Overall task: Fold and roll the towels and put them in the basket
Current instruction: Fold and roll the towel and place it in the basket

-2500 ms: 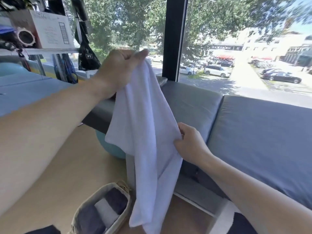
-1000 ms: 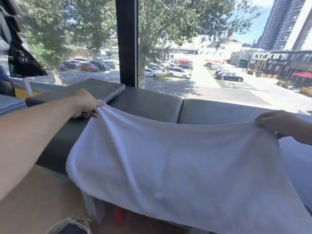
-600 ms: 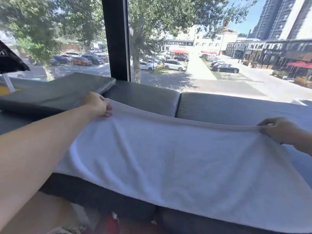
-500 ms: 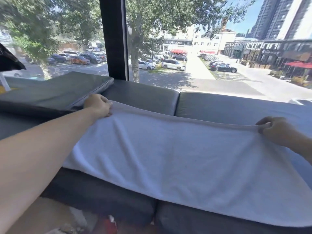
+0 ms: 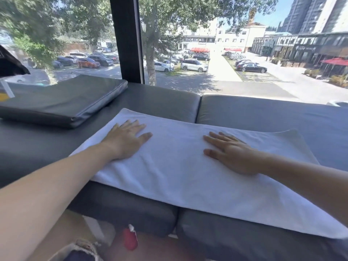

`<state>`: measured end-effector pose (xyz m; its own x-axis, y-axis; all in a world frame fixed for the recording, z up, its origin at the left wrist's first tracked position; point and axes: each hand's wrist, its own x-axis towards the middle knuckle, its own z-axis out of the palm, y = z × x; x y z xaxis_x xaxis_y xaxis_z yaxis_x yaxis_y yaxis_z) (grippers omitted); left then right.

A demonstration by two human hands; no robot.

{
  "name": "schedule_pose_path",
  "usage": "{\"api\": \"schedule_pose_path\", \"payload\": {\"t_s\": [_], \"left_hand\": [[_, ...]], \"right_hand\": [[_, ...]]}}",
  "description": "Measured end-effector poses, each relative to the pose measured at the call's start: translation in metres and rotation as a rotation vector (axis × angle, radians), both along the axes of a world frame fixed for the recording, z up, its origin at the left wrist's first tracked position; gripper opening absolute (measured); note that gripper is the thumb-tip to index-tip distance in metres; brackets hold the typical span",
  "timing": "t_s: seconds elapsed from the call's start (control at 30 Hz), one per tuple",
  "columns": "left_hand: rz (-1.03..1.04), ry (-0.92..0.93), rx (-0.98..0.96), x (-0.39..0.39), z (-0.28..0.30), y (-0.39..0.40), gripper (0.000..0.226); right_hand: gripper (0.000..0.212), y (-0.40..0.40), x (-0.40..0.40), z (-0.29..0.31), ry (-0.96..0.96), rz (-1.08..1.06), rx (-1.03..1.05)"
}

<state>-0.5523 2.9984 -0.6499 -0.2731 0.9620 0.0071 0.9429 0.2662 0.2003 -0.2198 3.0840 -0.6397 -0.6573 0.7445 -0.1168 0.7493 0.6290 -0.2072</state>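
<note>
Now that its far corners have been released, the white terry towel [image 5: 188, 166] is spread across the grey padded bench [image 5: 263, 113]. It is pressed flat by the left hand [image 5: 125, 141] and right hand [image 5: 232, 154], fingers straight; folding can be begun.

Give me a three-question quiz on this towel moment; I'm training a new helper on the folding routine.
1. True or false: both hands lie flat on the white towel.
2. Which does the towel span? A) one cushion B) the seam between two grey cushions C) the folded grey pad
3. Which hand lies nearer the folded pad?

Key: 1. True: left hand and right hand press with straight fingers. 2. B. 3. The left.
</note>
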Motion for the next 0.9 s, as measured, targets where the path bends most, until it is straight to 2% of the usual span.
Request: {"api": "schedule_pose_path", "payload": {"t_s": [0.13,0.23,0.3,0.33,0.37,0.4,0.47,0.5,0.6,0.73,0.8,0.83,0.9], "left_hand": [[-0.016,-0.019,0.069,-0.028,0.001,-0.046,0.065],[0.015,-0.071,0.086,-0.039,0.003,-0.069,0.057],[0.090,-0.208,0.257,-0.043,0.007,-0.083,0.048],[0.120,-0.237,0.382,-0.045,0.009,-0.090,0.048],[0.126,-0.231,0.466,-0.047,0.010,-0.096,0.058],[0.112,-0.215,0.468,-0.047,0.010,-0.102,0.068],[0.080,-0.165,0.283,-0.044,0.006,-0.111,0.076],[0.064,-0.089,0.152,-0.042,0.002,-0.114,0.080],[0.072,0.039,0.006,-0.042,-0.002,-0.121,0.088],[0.127,0.045,-0.112,-0.049,0.005,-0.124,0.122],[0.132,0.121,-0.115,-0.048,0.012,-0.124,0.131],[0.094,0.176,-0.025,-0.043,0.016,-0.121,0.128],[-0.020,0.237,0.293,-0.014,0.023,-0.112,0.102]], "right_hand": [[0.090,0.033,0.057,0.000,-0.040,-0.214,0.045],[0.095,0.048,0.099,0.002,-0.026,-0.359,0.026],[0.100,0.055,0.114,0.004,-0.051,-0.418,0.046],[0.108,0.058,0.116,0.006,-0.059,-0.428,0.063],[0.119,0.060,0.116,0.008,-0.052,-0.427,0.069],[0.123,0.062,0.115,0.008,-0.029,-0.417,0.072],[0.107,0.058,0.113,0.011,0.025,-0.376,0.056],[0.107,0.054,0.113,0.010,0.019,-0.352,0.030],[0.141,0.052,0.125,0.002,-0.099,-0.356,0.009],[0.158,0.070,0.161,0.000,-0.041,-0.486,0.001],[0.149,0.077,0.174,-0.002,-0.034,-0.497,0.017],[0.132,0.075,0.175,-0.004,-0.031,-0.490,0.024],[0.086,0.072,0.172,-0.005,-0.017,-0.491,0.021]]}}
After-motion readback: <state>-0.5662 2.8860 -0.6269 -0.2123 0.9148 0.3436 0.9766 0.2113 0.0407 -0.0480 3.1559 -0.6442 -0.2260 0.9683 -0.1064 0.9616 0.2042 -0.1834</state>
